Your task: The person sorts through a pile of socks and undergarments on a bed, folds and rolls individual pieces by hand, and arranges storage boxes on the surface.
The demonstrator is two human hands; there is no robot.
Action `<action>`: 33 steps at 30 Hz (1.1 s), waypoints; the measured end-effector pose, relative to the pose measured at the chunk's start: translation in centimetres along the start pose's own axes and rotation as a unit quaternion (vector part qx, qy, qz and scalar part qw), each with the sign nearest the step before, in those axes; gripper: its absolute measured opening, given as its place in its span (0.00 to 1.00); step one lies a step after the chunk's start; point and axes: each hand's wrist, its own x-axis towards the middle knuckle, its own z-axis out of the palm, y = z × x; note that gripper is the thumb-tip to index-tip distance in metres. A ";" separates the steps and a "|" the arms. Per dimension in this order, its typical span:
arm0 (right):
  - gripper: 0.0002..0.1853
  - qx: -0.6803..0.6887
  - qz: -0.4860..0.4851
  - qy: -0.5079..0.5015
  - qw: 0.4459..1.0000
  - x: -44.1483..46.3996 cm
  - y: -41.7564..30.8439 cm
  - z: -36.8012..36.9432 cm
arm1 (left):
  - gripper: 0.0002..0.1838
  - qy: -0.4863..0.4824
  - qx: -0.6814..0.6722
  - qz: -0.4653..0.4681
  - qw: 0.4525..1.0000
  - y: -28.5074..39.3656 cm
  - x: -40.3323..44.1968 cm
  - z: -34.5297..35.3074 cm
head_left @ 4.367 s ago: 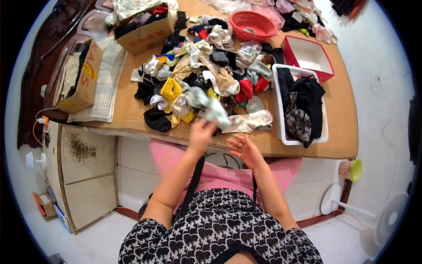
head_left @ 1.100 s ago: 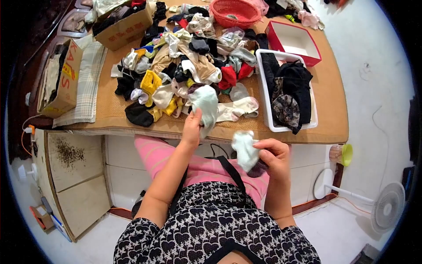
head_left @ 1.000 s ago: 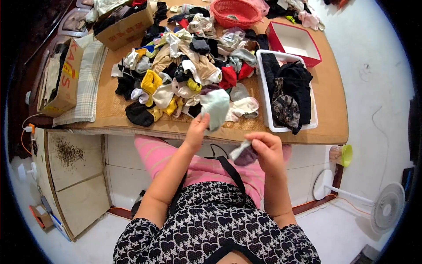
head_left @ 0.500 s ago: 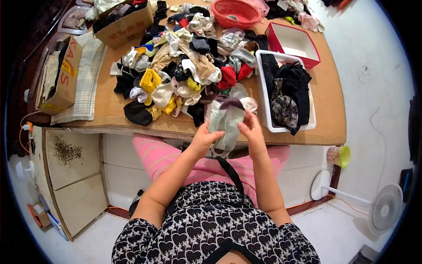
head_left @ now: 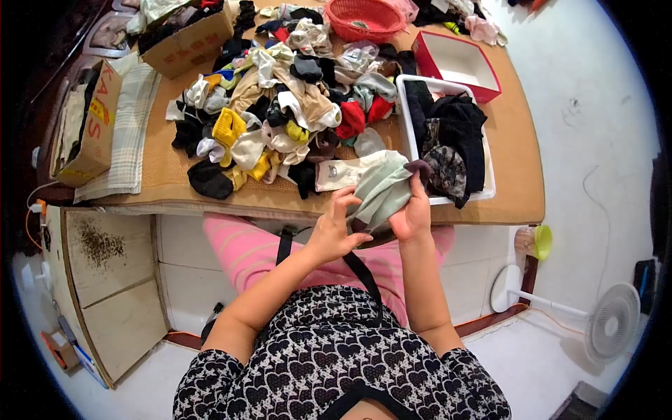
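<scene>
A pale green sock (head_left: 383, 187) with dark purplish-brown ends hangs over the front edge of the bed-like surface. My right hand (head_left: 411, 213) grips it by one dark end, thumb on top. Beside its lower left part is my left hand (head_left: 334, 229), thumb and fingers spread apart; whether the fingertips touch the fabric is hard to tell. Just behind lies a white sock (head_left: 337, 172) with a small grey animal figure, partly covered by the green one. A large mixed pile of socks (head_left: 245, 148) spreads out beyond my left hand.
To the right, a white tray (head_left: 407, 133) holds black garments, with a red box (head_left: 491, 89) behind it. A red basket (head_left: 364, 29) stands at the back. Cardboard boxes (head_left: 98, 136) are on the left. A white fan (head_left: 610, 325) stands on the floor.
The green sock has moved right and turned, now held by my right hand. My left hand has loosened, its fingers spreading. The white sock with the figure now shows flat behind.
</scene>
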 end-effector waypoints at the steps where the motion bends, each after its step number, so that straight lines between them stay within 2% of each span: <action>1: 0.19 0.015 0.011 -0.005 1.000 0.0 0.0 0.0 | 0.34 -0.027 0.038 -0.037 0.998 0.3 0.2 -0.1; 2: 0.20 0.030 0.023 -0.011 0.999 -0.1 0.1 0.1 | 0.30 -0.054 0.076 -0.073 0.993 0.4 0.4 -0.2; 3: 0.19 0.031 0.030 -0.011 0.999 -0.3 0.1 0.3 | 0.21 -0.031 0.029 -0.083 0.996 0.5 0.6 -0.3; 7: 0.19 -0.037 -0.007 0.022 0.999 -0.6 -0.4 0.0 | 0.15 -0.036 -0.044 -0.032 0.998 0.0 0.8 -1.6; 10: 0.15 -0.148 -0.073 -0.005 0.986 -0.9 -1.1 -0.5 | 0.15 -0.051 -0.124 -0.048 0.990 -0.2 0.6 -2.7; 12: 0.14 -0.103 -0.037 0.009 0.994 -0.8 -1.0 -0.6 | 0.14 -0.038 -0.132 -0.031 0.990 -0.2 0.4 -3.1; 14: 0.13 -0.175 -0.124 -0.025 0.976 -0.8 -0.7 -0.4 | 0.14 -0.004 -0.211 -0.084 0.974 -0.7 0.1 -3.1; 15: 0.11 -0.187 -0.132 -0.030 0.973 -0.9 -0.8 -0.4 | 0.15 0.071 -0.199 -0.071 0.975 -0.7 0.0 -2.5; 16: 0.11 -0.187 -0.132 -0.030 0.973 -0.9 -0.8 -0.4 | 0.15 0.070 -0.199 -0.070 0.975 -1.0 -0.1 -2.4; 18: 0.10 -0.186 -0.146 0.017 0.971 -1.0 -0.8 0.0 | 0.17 0.126 -0.190 -0.231 0.946 -1.8 -0.4 -2.2; 19: 0.09 -0.183 -0.165 0.033 0.969 -1.1 -0.5 0.7 | 0.17 0.138 -0.155 -0.208 0.956 -1.8 0.0 -2.1; 20: 0.09 -0.183 -0.164 0.031 0.969 -1.1 -0.3 0.7 | 0.17 0.140 -0.154 -0.207 0.956 -1.8 0.1 -2.0; 22: 0.08 -0.291 -0.228 0.016 0.929 -1.0 -0.2 1.1 | 0.16 0.112 -0.048 -0.233 0.965 -2.0 0.4 -1.7; 23: 0.06 -0.341 -0.262 0.008 0.903 -0.9 -0.2 1.6 | 0.14 0.135 0.043 -0.168 0.976 -2.1 0.5 -1.5; 24: 0.06 -0.342 -0.262 0.008 0.902 -1.0 -0.4 2.2 | 0.12 0.151 0.115 -0.123 0.974 -2.9 0.1 -1.3; 26: 0.06 -0.408 -0.279 -0.010 0.869 -1.3 -0.9 3.9 | 0.17 0.071 0.090 -0.224 0.968 -2.2 -0.1 -1.8; 27: 0.07 -0.432 -0.299 -0.033 0.850 -1.3 -1.1 4.5 | 0.17 0.069 0.089 -0.225 0.968 -2.4 -0.3 -1.9; 28: 0.07 -0.432 -0.299 -0.032 0.850 -1.5 -1.2 4.7 | 0.24 -0.057 -0.117 -0.311 0.941 -2.4 -0.3 -2.1; 29: 0.08 -0.482 -0.349 -0.068 0.801 -1.6 -1.1 4.9 | 0.32 -0.179 -0.314 -0.377 0.853 -2.4 -0.1 -2.3; 30: 0.09 -0.527 -0.396 -0.104 0.744 -1.7 -1.1 5.3 | 0.32 -0.177 -0.314 -0.377 0.853 -2.1 0.0 -2.2; 32: 0.12 -0.562 -0.413 -0.153 0.700 -2.6 -0.6 5.5 | 0.46 -0.243 -0.554 -0.377 0.702 0.5 1.1 -2.1; 33: 0.13 -0.582 -0.421 -0.190 0.669 -2.9 -0.4 5.2 | 0.47 -0.232 -0.636 -0.360 0.642 0.3 1.4 -1.9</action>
